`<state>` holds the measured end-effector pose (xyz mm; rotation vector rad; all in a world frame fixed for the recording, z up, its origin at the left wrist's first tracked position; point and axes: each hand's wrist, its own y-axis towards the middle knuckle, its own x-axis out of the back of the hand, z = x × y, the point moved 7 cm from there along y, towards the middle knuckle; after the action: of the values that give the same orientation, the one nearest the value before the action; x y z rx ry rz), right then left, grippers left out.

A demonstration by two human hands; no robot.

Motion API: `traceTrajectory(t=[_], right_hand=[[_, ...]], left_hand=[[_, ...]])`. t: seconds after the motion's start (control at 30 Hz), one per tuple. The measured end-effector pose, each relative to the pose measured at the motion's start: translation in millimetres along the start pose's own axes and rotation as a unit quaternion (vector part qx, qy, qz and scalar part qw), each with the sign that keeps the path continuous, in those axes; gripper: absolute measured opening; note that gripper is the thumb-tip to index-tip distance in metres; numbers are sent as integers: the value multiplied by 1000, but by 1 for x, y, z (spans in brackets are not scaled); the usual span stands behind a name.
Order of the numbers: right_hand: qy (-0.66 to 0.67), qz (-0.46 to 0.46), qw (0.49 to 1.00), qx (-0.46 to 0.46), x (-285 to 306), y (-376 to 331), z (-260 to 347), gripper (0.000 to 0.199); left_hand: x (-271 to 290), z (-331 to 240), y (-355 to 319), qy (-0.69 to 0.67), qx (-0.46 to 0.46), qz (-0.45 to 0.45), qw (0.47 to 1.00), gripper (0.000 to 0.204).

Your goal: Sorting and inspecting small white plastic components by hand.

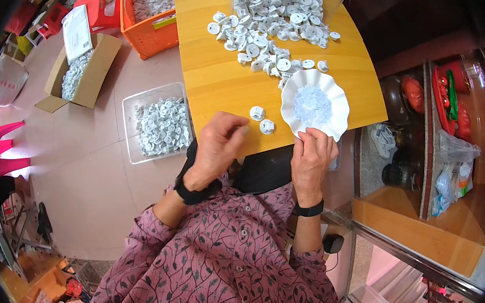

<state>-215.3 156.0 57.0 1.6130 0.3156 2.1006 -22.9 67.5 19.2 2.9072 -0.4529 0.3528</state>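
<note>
A white dish (pixel 288 105) with a wavy rim sits near the right edge of the yellow table, holding a heap of small pale-blue translucent pieces (pixel 312 104). My right hand (pixel 314 157) is at the dish's near rim, fingers and thumb drawn together; whatever is between them is hidden. Over the table's near left edge, my left hand (pixel 218 144) is closed with fingers curled, and its contents cannot be seen. Just beyond it lie two round white plastic parts, one (pixel 257 113) a little farther off than the other (pixel 266 126).
A large pile of similar white parts (pixel 252 50) spreads over the far table (pixel 214 84). On the floor to the left stand a clear bin (pixel 130 118), an open cardboard box (pixel 104 62) and an orange crate (pixel 142 42). Shelves (pixel 423 210) stand at right.
</note>
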Motion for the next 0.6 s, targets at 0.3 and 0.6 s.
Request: traceTrajectory(t=[0.3, 0.6], right_hand=[[-46, -37, 998, 22, 2, -3, 8, 11], [425, -27, 861, -277, -12, -22, -21, 8]], left_hand=[[-49, -24, 10, 154, -125, 58, 978, 33], [-54, -12, 12, 195, -146, 37, 969, 22]])
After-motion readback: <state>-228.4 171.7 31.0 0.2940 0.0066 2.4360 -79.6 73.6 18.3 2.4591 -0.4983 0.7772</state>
